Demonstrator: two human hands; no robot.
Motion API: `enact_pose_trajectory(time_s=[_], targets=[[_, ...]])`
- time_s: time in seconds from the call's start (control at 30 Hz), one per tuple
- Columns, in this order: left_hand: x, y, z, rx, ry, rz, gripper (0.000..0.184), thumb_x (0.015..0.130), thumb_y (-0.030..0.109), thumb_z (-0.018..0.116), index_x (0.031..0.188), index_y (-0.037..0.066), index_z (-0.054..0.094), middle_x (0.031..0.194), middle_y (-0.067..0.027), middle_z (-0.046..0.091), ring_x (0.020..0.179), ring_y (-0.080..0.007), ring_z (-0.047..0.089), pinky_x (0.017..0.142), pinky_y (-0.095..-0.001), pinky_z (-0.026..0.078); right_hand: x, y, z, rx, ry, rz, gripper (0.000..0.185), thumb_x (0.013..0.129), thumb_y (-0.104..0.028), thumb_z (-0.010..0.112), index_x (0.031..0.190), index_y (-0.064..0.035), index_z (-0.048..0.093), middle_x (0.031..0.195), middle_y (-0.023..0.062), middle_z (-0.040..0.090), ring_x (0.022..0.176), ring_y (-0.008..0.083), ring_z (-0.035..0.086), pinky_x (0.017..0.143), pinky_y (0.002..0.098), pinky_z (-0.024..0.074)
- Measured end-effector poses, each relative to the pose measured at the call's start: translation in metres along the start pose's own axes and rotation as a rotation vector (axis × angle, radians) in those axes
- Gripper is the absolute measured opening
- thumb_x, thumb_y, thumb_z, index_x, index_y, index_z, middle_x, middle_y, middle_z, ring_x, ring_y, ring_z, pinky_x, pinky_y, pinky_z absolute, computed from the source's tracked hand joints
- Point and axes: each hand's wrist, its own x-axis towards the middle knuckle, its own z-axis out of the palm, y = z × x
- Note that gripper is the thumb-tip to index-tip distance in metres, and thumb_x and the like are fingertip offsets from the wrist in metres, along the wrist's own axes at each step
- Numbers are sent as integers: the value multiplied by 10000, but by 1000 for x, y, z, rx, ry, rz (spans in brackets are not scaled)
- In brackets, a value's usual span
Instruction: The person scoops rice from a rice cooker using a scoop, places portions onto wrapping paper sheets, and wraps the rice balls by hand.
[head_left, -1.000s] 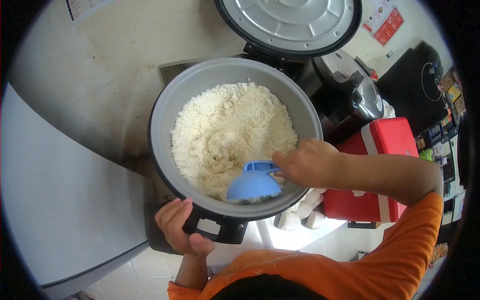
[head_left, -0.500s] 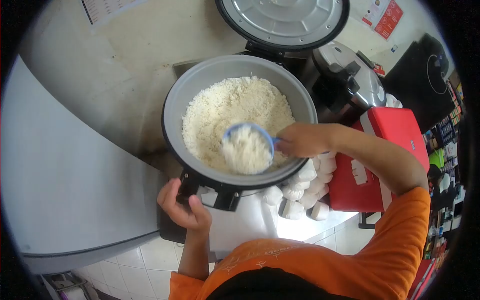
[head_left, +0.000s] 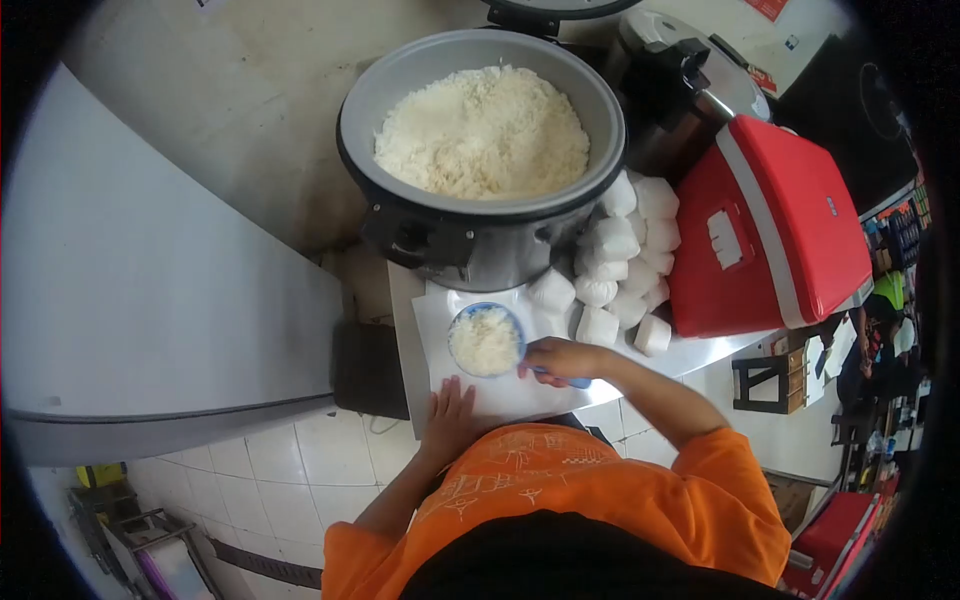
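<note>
The right hand (head_left: 562, 361) is grasping the handle of 1 blue scoop (head_left: 521, 326), the fingers closing around it. The scoop is sitting over a white sheet (head_left: 505, 397), mouth up, and is carrying a heap of rice (head_left: 486, 342); whether its underside is touching the sheet, I cannot tell. The left hand (head_left: 453, 412) is gripping nothing; its fingers are spreading on the near part of the sheet, just beside the scoop. The sheet is lying on a table (head_left: 700, 351), in front of a large rice cooker (head_left: 510, 256). That cooker is standing open, its lid (head_left: 570, 8) running out of view at the top edge, and its pot is holding a bulk of cooked rice (head_left: 485, 135). Many white wrapped bundles (head_left: 613, 240) are lying heaped to the cooker's right, between it and a red box (head_left: 775, 230). A 2nd cooker (head_left: 680, 85) is standing behind them.
</note>
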Motion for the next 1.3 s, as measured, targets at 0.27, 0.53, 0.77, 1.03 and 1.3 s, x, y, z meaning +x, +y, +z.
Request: enact_pose_trajectory(time_s=[0.27, 0.53, 0.77, 1.03, 1.3], targets=[[-23, -17, 12, 123, 18, 224, 549, 816, 269, 522, 1298, 35, 402, 1365, -220, 348, 1288, -352, 319, 1015, -526, 280, 49, 75, 34, -833, 912, -159, 353, 871, -377, 511, 805, -30, 514, 678, 182, 593, 630, 354, 585, 574, 436, 464], [-25, -26, 0, -25, 78, 454, 463, 785, 106, 513, 1229, -10, 450, 1225, -188, 503, 1189, -305, 459, 967, -385, 408, 55, 75, 94, -985, 840, -231, 421, 763, -415, 638, 950, -55, 528, 686, 145, 622, 602, 318, 618, 574, 407, 490], [-21, -22, 2, -187, 7, 206, 418, 812, 52, 482, 1219, -37, 444, 1185, -193, 542, 1129, -309, 515, 912, -379, 458, 73, 75, 77, -844, 899, -77, 605, 749, -565, 596, 1035, -34, 543, 652, 154, 624, 597, 334, 628, 553, 429, 502], [-5, -17, -23, -144, -263, 121, 448, 830, 69, 445, 1278, 64, 435, 1251, -191, 499, 1146, -341, 492, 980, -436, 388, 27, 9, 51, -984, 797, -279, 515, 743, -500, 644, 949, -39, 543, 611, 107, 603, 625, 325, 613, 557, 410, 475], [12, 5, -48, -565, 82, -68, 204, 875, 119, 484, 1011, 77, 629, 924, -165, 643, 844, -343, 618, 789, -401, 491, -54, -161, -23, -1280, 1498, -793, 371, 729, -283, 683, 981, -52, 538, 871, 123, 569, 810, 284, 538, 728, 386, 387]])
